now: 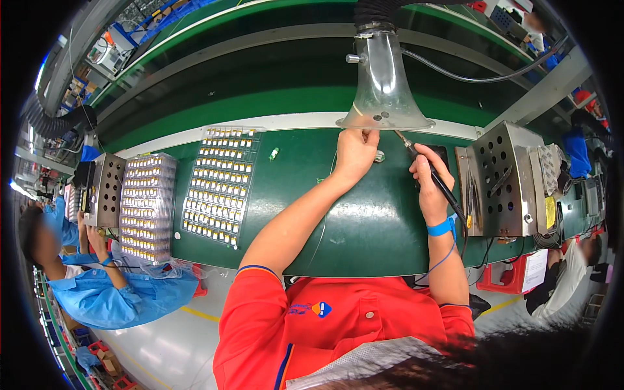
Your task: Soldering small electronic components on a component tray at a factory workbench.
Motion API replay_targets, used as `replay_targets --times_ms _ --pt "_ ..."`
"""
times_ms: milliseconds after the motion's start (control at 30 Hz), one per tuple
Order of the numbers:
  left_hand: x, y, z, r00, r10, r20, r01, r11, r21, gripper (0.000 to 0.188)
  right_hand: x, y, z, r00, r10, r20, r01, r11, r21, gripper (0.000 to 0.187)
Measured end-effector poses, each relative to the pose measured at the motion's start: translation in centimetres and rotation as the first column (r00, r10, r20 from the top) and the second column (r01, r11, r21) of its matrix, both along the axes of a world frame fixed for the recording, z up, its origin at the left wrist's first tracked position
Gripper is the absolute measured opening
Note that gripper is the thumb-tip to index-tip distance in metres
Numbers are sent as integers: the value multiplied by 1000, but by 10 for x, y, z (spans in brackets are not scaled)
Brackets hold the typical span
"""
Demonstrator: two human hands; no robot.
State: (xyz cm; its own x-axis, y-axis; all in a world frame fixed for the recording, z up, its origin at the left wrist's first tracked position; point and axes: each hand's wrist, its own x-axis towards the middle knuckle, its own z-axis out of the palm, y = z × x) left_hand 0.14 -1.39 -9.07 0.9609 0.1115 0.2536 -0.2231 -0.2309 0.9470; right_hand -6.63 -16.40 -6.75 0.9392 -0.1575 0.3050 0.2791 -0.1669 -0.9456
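Beneath the flared clear fume hood [383, 84], my left hand [355, 156] is closed with its fingertips pinched; what they hold is too small to make out. In my right hand [432, 179] is a black-handled soldering iron [444, 186], its thin tip [402, 138] pointing up-left toward the hood's lower rim. A small pale piece [379, 156] lies on the green mat between my hands. A thin strand [323, 231] runs down the mat and passes behind my left forearm. A blue wrist strap [441, 227] circles my right wrist.
Left stands a clear tray [218, 183] with rows of small white-and-yellow parts, beside a tall stack of similar trays [147, 208]. A small green-and-white part [273, 153] lies nearby. A perforated metal box [504, 182] is at right. A co-worker in blue [123, 296] works at left.
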Motion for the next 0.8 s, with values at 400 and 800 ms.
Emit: replay_targets --times_ms 400,800 --pt "-2 0 2 1000 9 14 -9 1000 8 15 0 1 0 1000 9 21 -9 1000 14 24" --pt "0 2 -6 999 49 13 -50 996 80 27 1 2 -2 999 24 32 -24 1000 7 24"
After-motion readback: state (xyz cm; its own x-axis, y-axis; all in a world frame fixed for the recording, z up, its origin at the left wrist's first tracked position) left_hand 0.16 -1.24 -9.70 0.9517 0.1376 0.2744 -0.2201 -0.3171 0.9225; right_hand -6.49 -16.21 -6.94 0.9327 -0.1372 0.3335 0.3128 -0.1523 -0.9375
